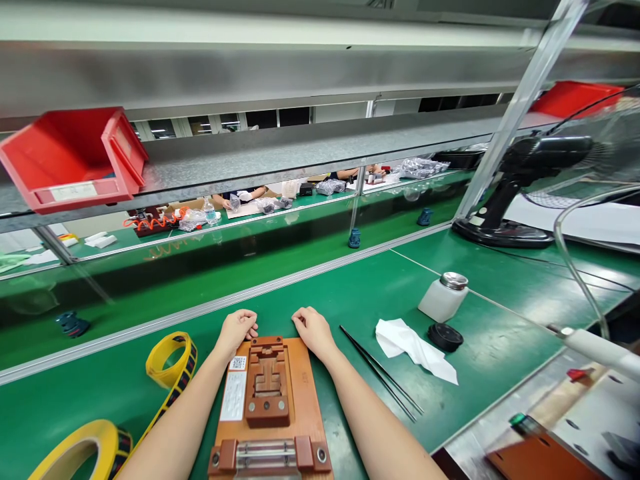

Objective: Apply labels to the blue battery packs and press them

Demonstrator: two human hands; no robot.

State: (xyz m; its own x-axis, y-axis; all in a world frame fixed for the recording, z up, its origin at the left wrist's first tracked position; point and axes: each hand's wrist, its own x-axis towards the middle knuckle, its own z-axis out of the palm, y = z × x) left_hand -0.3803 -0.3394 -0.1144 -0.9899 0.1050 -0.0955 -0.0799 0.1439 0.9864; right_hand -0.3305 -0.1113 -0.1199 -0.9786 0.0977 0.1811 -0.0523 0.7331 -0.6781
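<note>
- Step in hand, my read: both hands at the far end of the wooden board (306,407), likely placing or squaring it; could be just a pause.
- Board: flat on the green table (345,293), between the forearms, near end cut off by the frame.
- Brown block (267,419): on the board, stepped hollow facing up, no part seen seated in it.
- Clear bars (265,455): across the near end of the board, between two brown mounts.
- Left hand (239,331): fingers narrow, curled in, nothing seen in it; by the far left corner. Contact with the board: can't tell.
- Right hand (311,330): fingers drawn together, pointing inward, nothing seen in it; by the far right corner. Contact unclear too.
- Hands apart from each other, bare table between fingertips.
- Next move, judged: shifting the board would call for an even hold on both side edges, level; working the hollow would call for bringing fingers back toward the block.
- Right side: thin black sticks (354,341) just beside right forearm; white tissue (400,340), black cap (445,337) and white bottle (440,303) farther out.
- Left side: yellow tape (156,360), curling close to left forearm; could snag a sleeveless arm.
</note>
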